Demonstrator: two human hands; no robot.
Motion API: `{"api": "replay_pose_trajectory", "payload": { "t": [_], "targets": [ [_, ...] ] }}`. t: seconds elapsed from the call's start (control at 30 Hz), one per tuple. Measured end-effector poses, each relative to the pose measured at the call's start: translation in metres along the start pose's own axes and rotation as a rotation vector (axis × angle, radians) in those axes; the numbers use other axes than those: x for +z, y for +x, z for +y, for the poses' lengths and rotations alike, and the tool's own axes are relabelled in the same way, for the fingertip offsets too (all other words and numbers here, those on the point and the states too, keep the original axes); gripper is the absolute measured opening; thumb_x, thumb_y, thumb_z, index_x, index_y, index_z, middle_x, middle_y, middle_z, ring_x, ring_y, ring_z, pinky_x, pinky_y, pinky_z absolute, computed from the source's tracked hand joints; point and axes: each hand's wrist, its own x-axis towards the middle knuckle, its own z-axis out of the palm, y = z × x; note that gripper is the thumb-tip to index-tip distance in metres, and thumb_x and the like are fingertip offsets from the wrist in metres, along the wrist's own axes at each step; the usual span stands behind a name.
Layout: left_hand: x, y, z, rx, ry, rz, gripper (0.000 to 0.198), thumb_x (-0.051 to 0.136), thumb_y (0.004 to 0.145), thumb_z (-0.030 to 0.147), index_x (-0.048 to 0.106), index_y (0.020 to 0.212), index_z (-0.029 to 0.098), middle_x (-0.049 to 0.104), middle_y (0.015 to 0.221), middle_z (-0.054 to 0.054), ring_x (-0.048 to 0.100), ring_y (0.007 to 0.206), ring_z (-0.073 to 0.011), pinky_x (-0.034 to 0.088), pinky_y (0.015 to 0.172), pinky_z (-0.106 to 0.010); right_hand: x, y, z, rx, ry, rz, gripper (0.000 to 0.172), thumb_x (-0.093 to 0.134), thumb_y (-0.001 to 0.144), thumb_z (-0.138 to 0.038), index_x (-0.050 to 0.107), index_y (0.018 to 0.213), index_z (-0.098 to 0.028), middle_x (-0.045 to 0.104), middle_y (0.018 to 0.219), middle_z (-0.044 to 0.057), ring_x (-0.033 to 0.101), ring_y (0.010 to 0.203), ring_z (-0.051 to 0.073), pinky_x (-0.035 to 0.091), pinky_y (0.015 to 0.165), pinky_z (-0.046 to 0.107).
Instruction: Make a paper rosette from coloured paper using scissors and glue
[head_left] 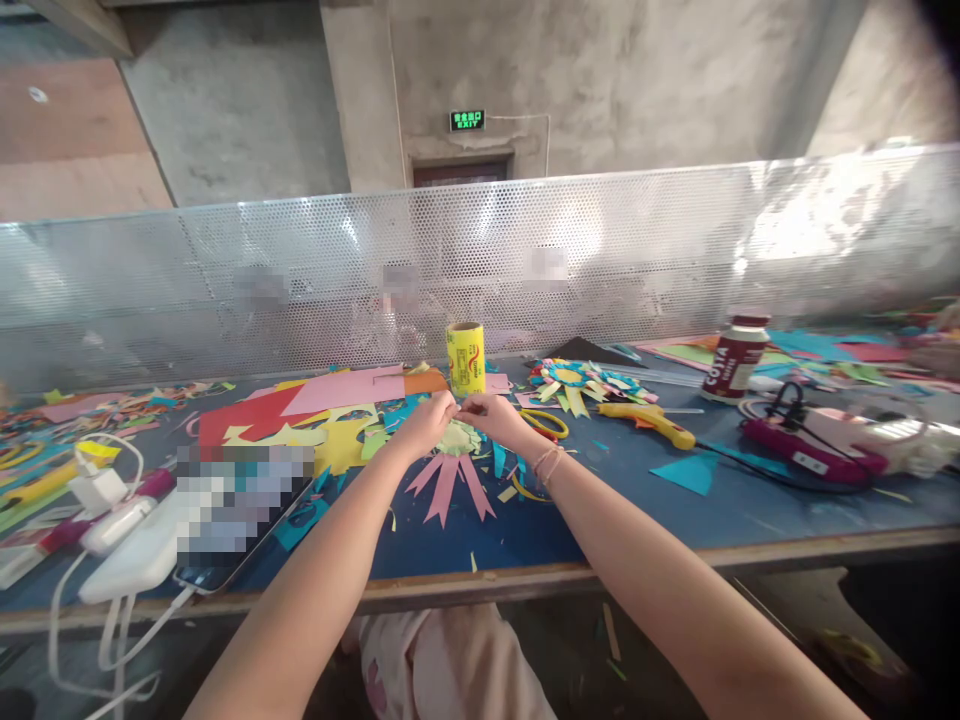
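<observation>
Nearest on the blue table [517, 550], pink paper tails [450, 485] fan from the pale-green rosette [459, 440], which looks light and easily creased, best pinched gently at its rim. Over it, left hand [433, 420] and right hand [496, 418] meet fingertip to fingertip, whether gripping anything I can't tell; beyond stands a yellow roll [466, 360].

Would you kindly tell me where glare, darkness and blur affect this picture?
In the head view, glare whitens the mesh at right; in the head view, the top right corner is black; in the head view, left hand and right hand look slightly soft.
</observation>
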Motion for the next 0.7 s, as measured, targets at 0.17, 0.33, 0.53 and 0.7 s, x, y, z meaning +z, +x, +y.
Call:
{"api": "replay_pose_trajectory", "payload": {
  "t": [0.17,0.33,0.53,0.7],
  "targets": [
    [0.002,0.002,-0.002,-0.013,-0.018,-0.008,0.023,0.032,0.092,0.031,0.037,0.072,0.021,0.046,0.070,0.001,0.048,0.067,-0.0145,0.032,0.061,-0.026,-0.001,0.001,0.001,-0.018,-0.003,-0.013,0.022,0.060,0.075,-0.036,0.064,0.069,-0.015,0.056,0.060,-0.001,0.046,0.058,0.010,0.035,0.054,0.022],
    [0.004,0.003,-0.001,-0.061,-0.140,-0.012,0.023,0.034,0.090,0.029,0.038,0.069,0.021,0.047,0.067,0.002,0.047,0.065,-0.0135,0.034,0.061,-0.025,-0.003,0.002,0.004,-0.039,0.016,-0.040,0.024,0.059,0.075,-0.036,0.065,0.068,-0.014,0.054,0.060,-0.001,0.043,0.058,0.010,0.033,0.053,0.021],
    [0.004,0.002,-0.002,-0.068,-0.153,-0.028,0.025,0.034,0.091,0.032,0.038,0.069,0.021,0.044,0.065,0.003,0.046,0.063,-0.0132,0.033,0.060,-0.025,-0.001,0.002,0.008,-0.013,0.034,-0.062,0.026,0.059,0.075,-0.039,0.065,0.068,-0.014,0.050,0.058,-0.002,0.040,0.057,0.009,0.031,0.052,0.021],
    [0.005,0.003,-0.005,-0.033,-0.098,0.007,0.023,0.035,0.090,0.031,0.036,0.069,0.021,0.044,0.067,0.003,0.047,0.065,-0.0133,0.032,0.060,-0.025,0.000,0.003,0.010,-0.037,0.039,-0.059,0.027,0.059,0.075,-0.040,0.063,0.066,-0.014,0.048,0.057,-0.002,0.039,0.057,0.009,0.030,0.052,0.021]
  ]
}}
